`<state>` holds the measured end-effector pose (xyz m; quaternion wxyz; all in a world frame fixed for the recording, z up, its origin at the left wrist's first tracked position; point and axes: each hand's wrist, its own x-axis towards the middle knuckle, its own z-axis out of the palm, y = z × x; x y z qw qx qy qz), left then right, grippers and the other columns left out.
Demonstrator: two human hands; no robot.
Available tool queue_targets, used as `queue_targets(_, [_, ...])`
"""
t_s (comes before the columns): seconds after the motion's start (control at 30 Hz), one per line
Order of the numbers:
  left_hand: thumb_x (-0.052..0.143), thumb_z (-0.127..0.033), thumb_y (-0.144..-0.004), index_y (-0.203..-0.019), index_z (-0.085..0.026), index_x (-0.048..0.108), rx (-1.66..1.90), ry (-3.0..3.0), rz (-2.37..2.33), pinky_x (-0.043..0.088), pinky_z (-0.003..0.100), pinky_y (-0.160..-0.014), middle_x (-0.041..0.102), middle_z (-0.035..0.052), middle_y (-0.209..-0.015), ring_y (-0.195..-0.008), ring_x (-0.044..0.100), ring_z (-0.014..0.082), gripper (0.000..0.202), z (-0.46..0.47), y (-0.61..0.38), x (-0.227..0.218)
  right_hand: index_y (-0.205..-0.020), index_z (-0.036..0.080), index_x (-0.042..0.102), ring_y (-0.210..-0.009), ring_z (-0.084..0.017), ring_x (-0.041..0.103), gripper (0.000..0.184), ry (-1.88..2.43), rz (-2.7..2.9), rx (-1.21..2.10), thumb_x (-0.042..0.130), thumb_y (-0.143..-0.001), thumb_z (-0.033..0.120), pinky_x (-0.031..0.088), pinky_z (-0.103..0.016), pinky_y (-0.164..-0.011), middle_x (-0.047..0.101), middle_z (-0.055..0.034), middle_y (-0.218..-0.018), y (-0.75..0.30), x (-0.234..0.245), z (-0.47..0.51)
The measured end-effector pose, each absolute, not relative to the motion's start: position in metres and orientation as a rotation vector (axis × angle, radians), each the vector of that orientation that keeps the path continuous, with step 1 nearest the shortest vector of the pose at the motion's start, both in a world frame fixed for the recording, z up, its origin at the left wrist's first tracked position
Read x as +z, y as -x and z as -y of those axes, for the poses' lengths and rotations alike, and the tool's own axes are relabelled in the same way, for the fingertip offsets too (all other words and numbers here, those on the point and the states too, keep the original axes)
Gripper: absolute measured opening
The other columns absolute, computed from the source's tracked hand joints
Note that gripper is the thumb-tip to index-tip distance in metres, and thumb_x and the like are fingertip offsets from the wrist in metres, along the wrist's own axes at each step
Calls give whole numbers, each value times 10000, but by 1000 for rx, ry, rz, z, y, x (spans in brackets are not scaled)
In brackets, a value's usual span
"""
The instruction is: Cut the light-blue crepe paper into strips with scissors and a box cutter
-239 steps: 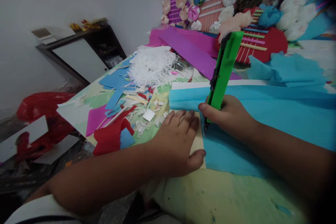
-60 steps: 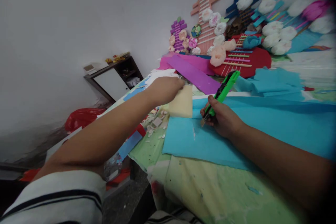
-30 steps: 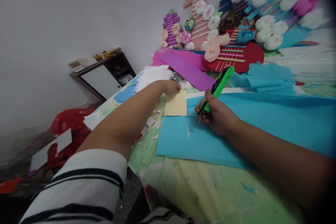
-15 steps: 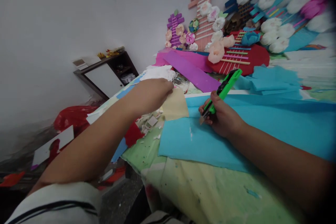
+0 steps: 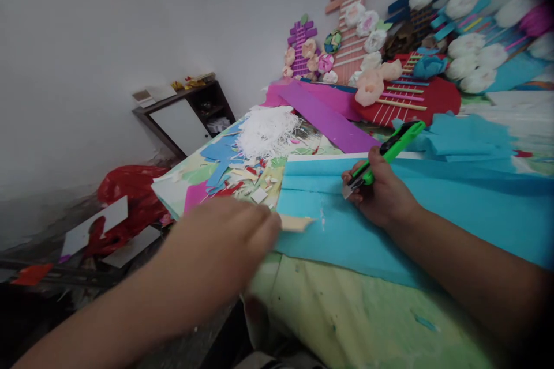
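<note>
By the blurred left fingers, a cream card is grasped and held tilted over the left end of a blue paper sheet. Half a second ago it was laid flat farther back; that corner of the sheet is now uncovered, so no straight edge is set there. A green utility knife is clasped by the right fingers, blade bared; whether the sheet is touched cannot be told. Beyond, paper scraps and white string are strewn across the surface.
</note>
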<state>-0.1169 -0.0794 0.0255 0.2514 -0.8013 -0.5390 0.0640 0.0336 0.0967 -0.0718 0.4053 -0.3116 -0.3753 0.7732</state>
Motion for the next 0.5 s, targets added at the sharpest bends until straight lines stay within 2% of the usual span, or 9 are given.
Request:
queue_targets(0.1, [378, -229, -818, -784, -192, 584, 116, 1780, 1733, 352, 281, -494, 600, 33, -683, -595, 536, 184, 211, 54, 143, 43, -587, 225, 412, -378, -86, 414, 396, 791, 970, 1912, 519, -657, 599, 250, -232, -314, 516, 3, -518, -34, -73, -97])
queue_targets(0.17, [378, -242, -826, -822, -183, 588, 100, 1676, 1778, 377, 298, -558, 615, 53, -813, -729, 557, 207, 219, 34, 156, 43, -598, 218, 415, -388, -84, 413, 394, 766, 989, 1892, 524, -658, 592, 269, -226, -326, 518, 10, -526, -33, -74, -96])
queue_targets(0.27, [416, -167, -778, -705, -151, 591, 402, 1917, 1762, 397, 320, -610, 596, 65, -735, -741, 557, 217, 190, 18, 158, 25, -605, 203, 442, -395, -81, 407, 400, 745, 1087, 1864, 527, -657, 591, 292, -222, -353, 519, 13, -518, -33, -77, -93])
queue_targets(0.33, [435, -211, -788, -701, -152, 597, 470, 2069, 1771, 405, 359, -666, 598, 75, -765, -782, 555, 232, 194, 21, 148, 9, -612, 188, 482, -400, -86, 417, 411, 804, 1228, 1772, 515, -664, 595, 319, -230, -381, 512, 11, -500, -34, -79, -89])
queue_targets(0.43, [457, -271, -786, -858, -140, 605, 442, 2208, 1822, 410, 392, -679, 591, 84, -760, -778, 544, 244, 210, 39, 126, -13, -613, 172, 524, -439, -107, 458, 411, 957, 1582, 1493, 522, -669, 579, 364, -248, -450, 512, 10, -481, -37, -76, -80])
queue_targets(0.5, [473, -373, -766, -964, -149, 585, 275, 2409, 1742, 413, 393, -686, 578, 82, -800, -785, 526, 243, 320, 51, 113, -26, -587, 171, 520, -474, -119, 478, 396, 1024, 1833, 1304, 533, -671, 557, 375, -256, -491, 518, 6, -479, -38, -73, -73])
